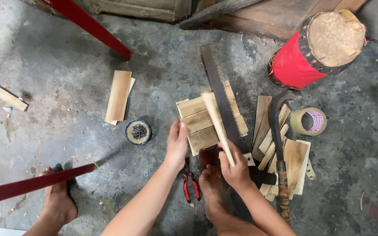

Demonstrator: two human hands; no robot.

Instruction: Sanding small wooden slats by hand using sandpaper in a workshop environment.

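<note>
Two bare hands work low over a grey concrete floor (pixel 57 87). The right hand (pixel 235 168) is closed round the near end of a thin pale wooden stick (pixel 215 124), which slants up and away over a small panel of nailed wooden slats (pixel 197 120) lying on the floor. The left hand (pixel 178 142) lies flat and open on the panel's near left edge, gripping nothing. A hand saw (pixel 219 94) lies across the panel, blade pointing far, its handle hidden behind the right hand. A bare foot (pixel 211 183) rests just near the panel, and red-handled pliers (pixel 191 185) lie to its left. Left of the panel is a small round dish of nails (pixel 138 131), and farther left a flat board (pixel 119 96). To the right lie a heap of wood offcuts (pixel 294 161), a curved blade with a wrapped handle (pixel 278 144), a roll of tape (pixel 309 121) and, far right, a red drum (pixel 318 46)
</note>
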